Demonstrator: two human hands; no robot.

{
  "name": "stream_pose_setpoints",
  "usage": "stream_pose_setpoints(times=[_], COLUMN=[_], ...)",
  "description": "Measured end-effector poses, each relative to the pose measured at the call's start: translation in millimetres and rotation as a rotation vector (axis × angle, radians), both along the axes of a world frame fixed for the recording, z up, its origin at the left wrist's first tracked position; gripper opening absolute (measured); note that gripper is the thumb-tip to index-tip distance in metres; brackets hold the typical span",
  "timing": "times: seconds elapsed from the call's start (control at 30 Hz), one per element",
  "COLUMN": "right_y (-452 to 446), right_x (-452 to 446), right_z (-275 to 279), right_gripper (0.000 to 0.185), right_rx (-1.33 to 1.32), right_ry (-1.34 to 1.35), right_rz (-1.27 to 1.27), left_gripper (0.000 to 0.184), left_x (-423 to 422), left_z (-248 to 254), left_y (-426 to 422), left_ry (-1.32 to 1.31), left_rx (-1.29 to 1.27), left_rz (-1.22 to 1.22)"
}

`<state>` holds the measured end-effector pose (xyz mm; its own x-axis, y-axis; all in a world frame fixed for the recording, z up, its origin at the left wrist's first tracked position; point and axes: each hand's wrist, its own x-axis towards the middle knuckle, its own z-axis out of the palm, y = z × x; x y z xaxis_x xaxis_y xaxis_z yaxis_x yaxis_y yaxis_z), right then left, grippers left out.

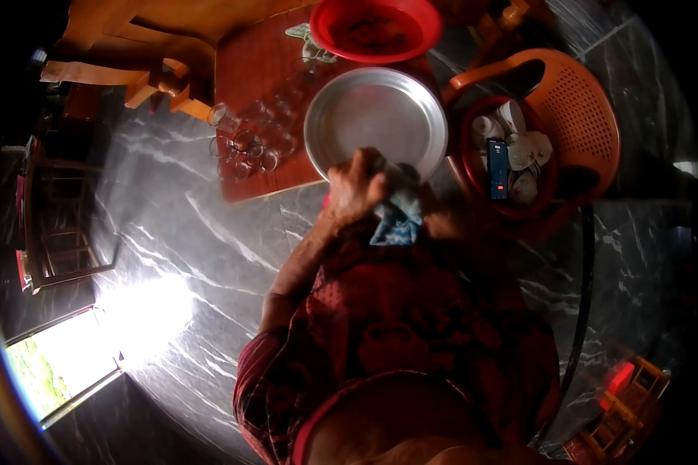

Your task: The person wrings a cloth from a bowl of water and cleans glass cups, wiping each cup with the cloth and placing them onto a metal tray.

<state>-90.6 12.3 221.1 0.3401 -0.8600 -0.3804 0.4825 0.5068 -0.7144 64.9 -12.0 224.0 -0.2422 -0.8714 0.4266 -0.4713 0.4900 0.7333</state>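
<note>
Over the near rim of a wide silver metal basin (376,108), my left hand (353,190) is closed, its fingers curled round something small and dark that I cannot make out. Close against it on the right, my right hand (438,213) lies in deep shadow, closed on a blue and white cloth (398,221). The cloth hangs down between the hands in front of my lap. Several clear drinking glasses (244,143) stand to the left of the basin on a reddish-brown wooden table (267,182).
Behind the basin stands a red plastic tub (376,31) with water and dim items, beside a crumpled cloth (314,46). On the right, an orange plastic chair (578,101) bears a red bowl (473,186) of white cups (512,116) with a phone (497,170) on top.
</note>
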Motion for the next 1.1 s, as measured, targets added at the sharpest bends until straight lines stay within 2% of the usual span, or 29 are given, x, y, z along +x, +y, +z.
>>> stream_pose_setpoints(times=[0.1,0.17,0.23,0.27,0.3,0.33,0.4,0.43,0.5,0.53,0.6,0.63,0.67,0.73,0.8,0.87,0.9,0.93,1.03,1.07,1.1], right_y=[-0.3,-12.5,-17.4,-16.3,-13.4,-11.2,-10.2,-10.0,-8.6,-9.6,-15.6,-20.0,-23.1,-26.8,-27.7,-27.1,-28.6,-29.6,-28.8,-28.1,-26.1], right_x=[-3.5,-18.9,-18.0,-17.3,-16.9,-16.2,-15.7,-15.2,-16.6,-15.5,-13.5,-13.6,-15.8,-19.9,-21.9,-17.3,-15.5,-16.4,-23.5,-21.9,-18.3], right_z=[-18.4,-25.8,-37.5,-38.6,-38.4,-35.6,-26.5,-15.0,14.1,14.7,14.1,9.3,6.9,6.5,4.2,-13.2,-31.1,-31.0,-31.3,-42.2,-61.1], right_gripper=[0.013,0.008,0.007,0.007,0.008,0.01,0.014,0.018,0.027,0.027,0.023,0.02,0.02,0.02,0.016,0.012,0.01,0.01,0.01,0.01,0.016], right_rx=[0.112,0.03,-0.274,-0.275,-0.509,-0.742,-0.676,-0.807,-1.049,-1.05,-1.335,-1.4,-1.398,-1.359,-1.261,-1.008,-1.118,-1.117,-0.136,-0.137,-0.09], right_ry=[-0.087,0.071,0.336,0.336,0.599,0.863,0.866,0.949,1.069,1.066,1.193,1.192,1.194,1.037,1.103,0.794,0.929,0.93,-0.006,-0.006,-0.167], right_rz=[-0.002,0.145,0.115,0.113,0.072,0.028,0.033,0.001,-0.014,-0.011,-0.072,-0.099,-0.1,-0.181,-0.073,-0.153,-0.223,-0.224,0.045,0.042,0.059], left_gripper=[0.036,0.034,0.033,0.033,0.038,0.038,0.054,0.054,0.043,0.043,0.04,0.034,0.034,0.028,0.024,0.023,0.036,0.049,0.049,0.049,0.049], left_x=[2.7,3.3,2.5,2.4,0.0,-1.7,-4.4,-5.8,-7.8,-10.0,-15.0,-10.7,-10.9,-12.0,-11.7,-12.2,-14.5,-15.9,-12.7,-12.1,-11.3], left_z=[-1.9,8.3,-1.7,-6.0,-10.0,-12.5,-17.9,-15.0,-6.1,-11.7,-27.9,-26.2,-24.6,-17.5,-3.4,7.4,10.1,10.9,3.5,3.0,2.9], left_y=[1.7,5.7,7.0,7.3,7.9,8.9,10.0,9.6,10.2,11.9,14.0,11.7,12.7,15.1,12.9,10.6,10.0,9.5,5.5,4.2,3.6], left_ry=[0.093,0.185,0.189,0.194,0.071,0.071,0.317,0.317,0.283,0.284,0.439,0.405,0.405,0.202,0.058,-0.022,0.054,0.129,0.014,0.014,-0.039], left_rx=[0.023,0.353,0.423,0.493,0.324,0.324,0.683,0.683,0.77,0.771,0.702,0.694,0.696,0.401,0.285,0.271,0.283,0.294,0.224,0.223,0.126], left_rz=[-0.003,-0.022,-0.023,-0.019,-0.082,-0.082,-0.016,-0.018,-0.041,-0.038,-0.012,-0.076,-0.079,-0.073,-0.064,-0.061,-0.03,0.0,-0.009,-0.012,-0.027])
